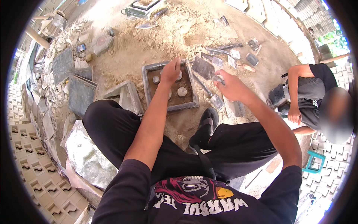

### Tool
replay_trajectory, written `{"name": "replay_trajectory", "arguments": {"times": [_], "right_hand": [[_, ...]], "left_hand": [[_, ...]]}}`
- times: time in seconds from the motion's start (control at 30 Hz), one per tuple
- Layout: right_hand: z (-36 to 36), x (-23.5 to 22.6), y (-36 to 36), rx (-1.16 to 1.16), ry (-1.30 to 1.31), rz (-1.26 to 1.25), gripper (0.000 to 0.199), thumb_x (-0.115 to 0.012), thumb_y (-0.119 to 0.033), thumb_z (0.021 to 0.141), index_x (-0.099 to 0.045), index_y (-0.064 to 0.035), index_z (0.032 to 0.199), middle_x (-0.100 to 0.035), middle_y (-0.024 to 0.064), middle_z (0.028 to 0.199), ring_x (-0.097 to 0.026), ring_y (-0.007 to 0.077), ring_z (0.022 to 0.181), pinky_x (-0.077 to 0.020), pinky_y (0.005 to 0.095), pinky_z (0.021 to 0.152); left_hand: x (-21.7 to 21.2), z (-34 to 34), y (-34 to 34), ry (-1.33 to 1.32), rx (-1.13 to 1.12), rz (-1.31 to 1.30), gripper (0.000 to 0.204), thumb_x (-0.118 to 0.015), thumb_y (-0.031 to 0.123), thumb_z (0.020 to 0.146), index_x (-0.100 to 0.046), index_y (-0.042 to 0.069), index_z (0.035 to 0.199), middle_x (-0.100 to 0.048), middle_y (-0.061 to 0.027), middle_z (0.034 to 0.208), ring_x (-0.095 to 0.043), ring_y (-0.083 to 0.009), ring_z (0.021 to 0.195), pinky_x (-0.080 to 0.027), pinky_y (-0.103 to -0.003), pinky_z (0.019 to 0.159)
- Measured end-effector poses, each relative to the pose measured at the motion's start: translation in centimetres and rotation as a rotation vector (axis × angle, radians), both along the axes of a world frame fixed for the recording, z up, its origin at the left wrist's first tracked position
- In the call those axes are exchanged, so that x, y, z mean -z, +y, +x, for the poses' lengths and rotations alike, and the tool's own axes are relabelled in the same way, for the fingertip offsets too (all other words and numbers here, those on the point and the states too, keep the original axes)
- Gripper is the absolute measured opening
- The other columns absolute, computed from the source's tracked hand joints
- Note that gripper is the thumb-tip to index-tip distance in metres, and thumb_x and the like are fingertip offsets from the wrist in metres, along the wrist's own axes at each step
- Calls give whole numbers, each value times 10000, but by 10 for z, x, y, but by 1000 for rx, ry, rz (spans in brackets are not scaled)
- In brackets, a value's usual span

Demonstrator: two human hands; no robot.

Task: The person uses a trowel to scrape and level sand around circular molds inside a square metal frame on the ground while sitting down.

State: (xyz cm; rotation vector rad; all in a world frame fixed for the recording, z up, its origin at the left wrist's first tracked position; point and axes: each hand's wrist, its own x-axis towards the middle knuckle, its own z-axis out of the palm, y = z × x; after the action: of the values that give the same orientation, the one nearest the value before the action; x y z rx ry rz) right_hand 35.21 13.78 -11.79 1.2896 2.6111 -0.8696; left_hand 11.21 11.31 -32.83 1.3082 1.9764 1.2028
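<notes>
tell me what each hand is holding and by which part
The right hand holds a trowel by its handle, blade toward the mould. The left hand grips nothing; it rests on the fill inside the mould, by the round plugs.

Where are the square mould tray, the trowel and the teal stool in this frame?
square mould tray (pixel 146 86): head view, on its grey left rim.
trowel (pixel 203 68): head view, on the flat dark blade; its handle is in the right hand (pixel 232 86).
teal stool (pixel 314 161): head view, on its seat frame.
</notes>
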Motion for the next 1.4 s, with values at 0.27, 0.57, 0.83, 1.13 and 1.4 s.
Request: {"name": "replay_trajectory", "arguments": {"times": [0.27, 0.57, 0.83, 1.13, 1.4], "right_hand": [[1, 83, 28, 161, -84, 144, 464, -523, -349, 958, -554, 105, 1048, -640, 342, 950, -626, 485, 939, -493, 507, 847], [-26, 137, 91, 370, 28, 243, 544, -509, -379, 962, -619, 142, 847, -630, 370, 859, -627, 509, 910, -496, 513, 839], [-66, 209, 210, 656, 164, 125, 583, -502, -425, 951, -636, 137, 872, -630, 384, 946, -624, 481, 990, -481, 514, 875], [-130, 235, 220, 496, 43, -11, 501, -458, -336, 965, -668, 119, 932, -659, 339, 892, -675, 429, 877, -514, 474, 851], [-143, 231, 212, 467, 92, 23, 569, -468, -398, 958, -646, 143, 962, -639, 371, 951, -638, 489, 960, -480, 498, 908]], "left_hand": [[17, -18, -34, 804, -301, -55, 465, -509, 279, 927, -491, 106, 1359, -450, -115, 1438, -324, -306, 1404, -154, -553, 1155], [25, -27, -47, 647, -252, -213, 592, -415, 433, 979, -382, 79, 1452, -338, -133, 1533, -227, -300, 1461, -32, -604, 1165], [14, -20, -37, 583, -249, -158, 598, -452, 450, 967, -416, 89, 1442, -371, -107, 1524, -244, -285, 1456, -45, -558, 1184], [8, -31, -41, 583, -249, -262, 607, -492, 461, 948, -407, 124, 1445, -339, -97, 1540, -222, -276, 1463, -48, -548, 1187], [11, -36, -39, 550, -273, -221, 562, -510, 442, 942, -452, 135, 1409, -372, -80, 1518, -259, -275, 1446, -67, -543, 1185]]}}
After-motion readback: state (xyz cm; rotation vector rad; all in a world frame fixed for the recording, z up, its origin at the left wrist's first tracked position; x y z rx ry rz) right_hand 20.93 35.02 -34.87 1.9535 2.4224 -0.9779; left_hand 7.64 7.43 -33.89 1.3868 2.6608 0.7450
